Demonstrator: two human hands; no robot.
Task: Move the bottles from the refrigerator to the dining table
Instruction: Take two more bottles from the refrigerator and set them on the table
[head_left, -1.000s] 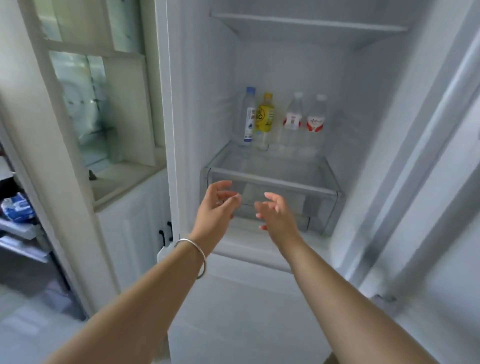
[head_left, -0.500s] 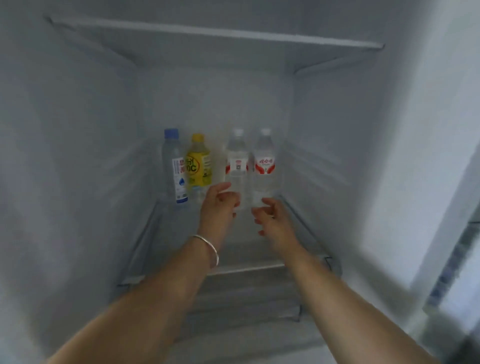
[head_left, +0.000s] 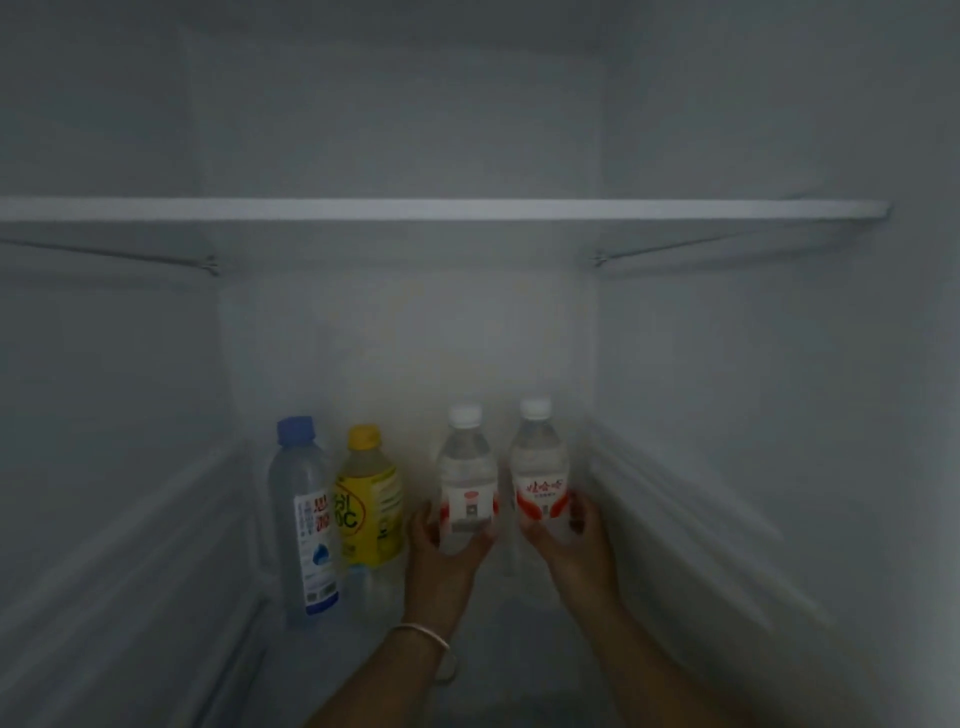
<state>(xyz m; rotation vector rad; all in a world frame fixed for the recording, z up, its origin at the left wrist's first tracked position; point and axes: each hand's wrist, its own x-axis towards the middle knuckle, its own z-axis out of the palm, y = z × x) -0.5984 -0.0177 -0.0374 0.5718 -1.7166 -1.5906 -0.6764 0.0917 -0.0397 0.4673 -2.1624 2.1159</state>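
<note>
Half a second ago your hands were short of the bottles, fingers apart and empty; now your head is deeper inside the refrigerator (head_left: 156, 364), the light is dimmer, and both hands have closed on a bottle each.

From the head camera: your left hand (head_left: 441, 561) wraps the lower body of the left clear bottle (head_left: 466, 483) — thumb on its left side, fingers curled round the right. Your right hand (head_left: 576, 551) grips the right clear bottle (head_left: 540, 478) the same way, under its red-and-white label. Both bottles stand upright, white caps up, just beside each other. A bangle (head_left: 431, 642) sits on your left wrist.

To the left, untouched, stand the yellow bottle (head_left: 369, 499) and the blue-capped bottle (head_left: 306, 514) — side by side, below the white shelf (head_left: 441, 209).
</note>
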